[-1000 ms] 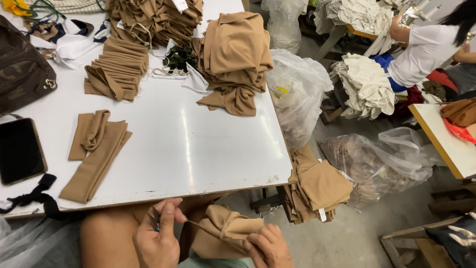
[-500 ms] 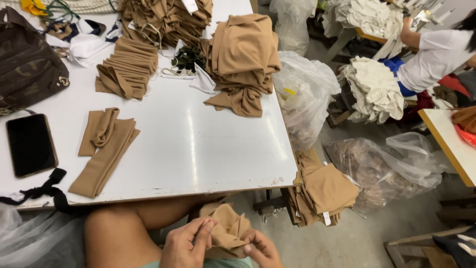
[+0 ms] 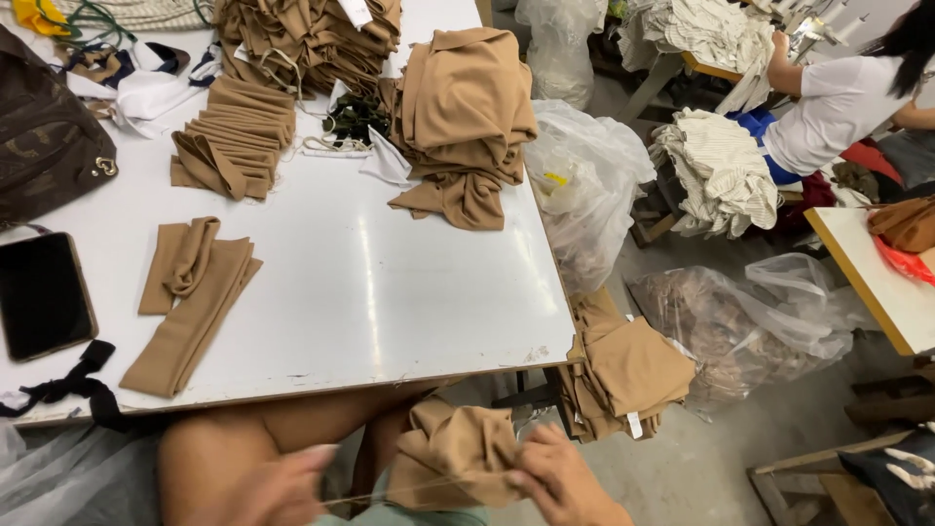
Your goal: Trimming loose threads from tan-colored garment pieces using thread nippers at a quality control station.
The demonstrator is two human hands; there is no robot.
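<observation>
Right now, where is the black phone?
In the head view, the black phone lies flat at the left edge of the white table, just below the dark brown bag and left of the folded tan strips.

Garment workshop: stacked tan fabric pieces [image 3: 302, 39] on white worktable [image 3: 390, 292].

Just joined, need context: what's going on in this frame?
A seated person holds a bunched tan fabric piece in their lap, below the edge of a white table. The right hand grips the fabric; the left hand, blurred, pulls a thin thread taut from it. On the table lie folded tan strips, stacked tan garments and a dark phone. Another person in a white top sits farther off.
</observation>
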